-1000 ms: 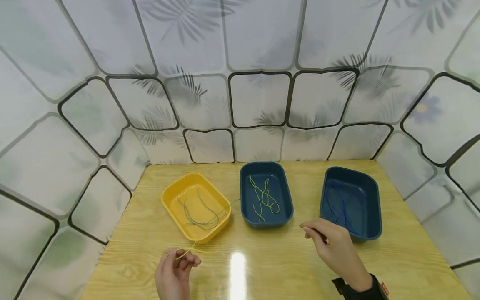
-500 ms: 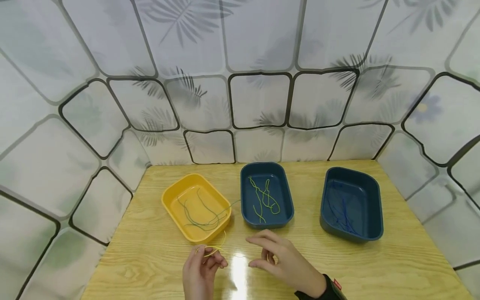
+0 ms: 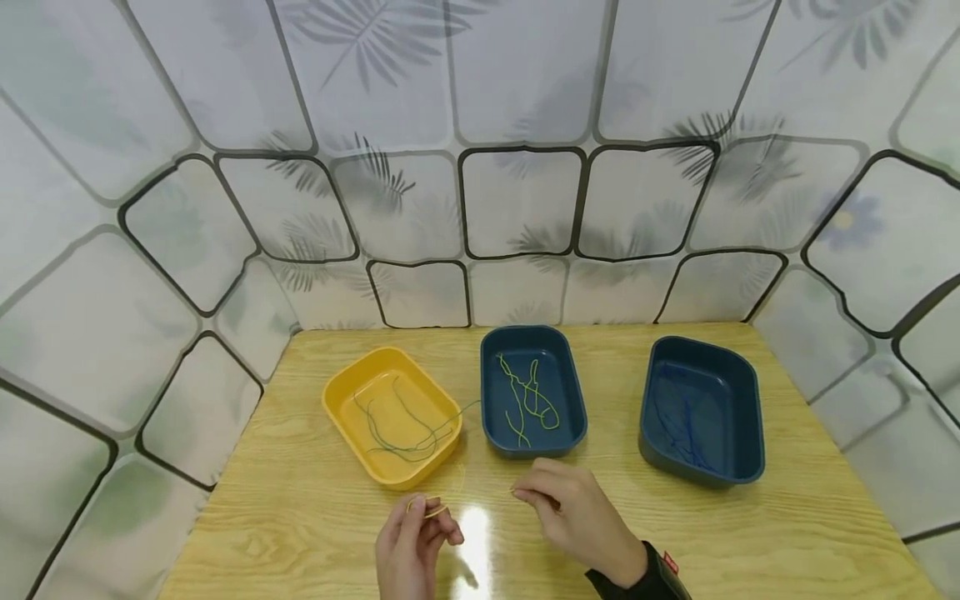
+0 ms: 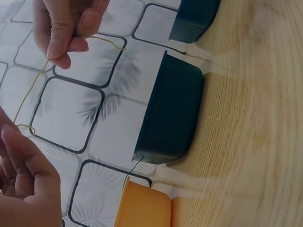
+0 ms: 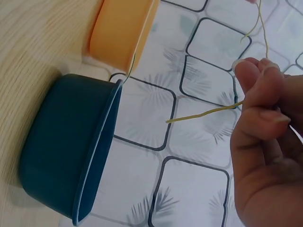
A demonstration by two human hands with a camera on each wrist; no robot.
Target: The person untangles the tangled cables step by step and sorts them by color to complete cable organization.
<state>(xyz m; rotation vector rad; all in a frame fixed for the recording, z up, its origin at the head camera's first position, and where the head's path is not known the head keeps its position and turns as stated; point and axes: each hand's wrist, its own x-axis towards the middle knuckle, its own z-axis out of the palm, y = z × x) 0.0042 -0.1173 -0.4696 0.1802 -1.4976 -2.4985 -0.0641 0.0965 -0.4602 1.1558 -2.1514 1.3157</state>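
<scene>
A thin yellow string (image 4: 31, 94) runs between the two hands, above the near part of the table. My left hand (image 3: 411, 542) pinches it between thumb and index finger, with a short loop showing at the fingertips. To the right, my right hand (image 3: 577, 512) pinches the string between thumb and fingers. In the right wrist view a loose string end (image 5: 203, 114) sticks out from the right hand's fingers. Both hands are in front of the trays, apart from each other.
A yellow tray (image 3: 386, 354) holds green strings (image 3: 405, 456), one reaching over towards the middle blue tray (image 3: 525, 337). Yellow-green strings (image 3: 556, 417) lie in that tray. Dark blue strings (image 3: 686, 433) lie in the right blue tray (image 3: 738, 417). A patterned curtain (image 3: 517, 200) stands behind the table.
My right hand has come left from beside the right blue tray, and its spread fingers have drawn together on the string. My left hand has moved right, bringing the hands nearer each other.
</scene>
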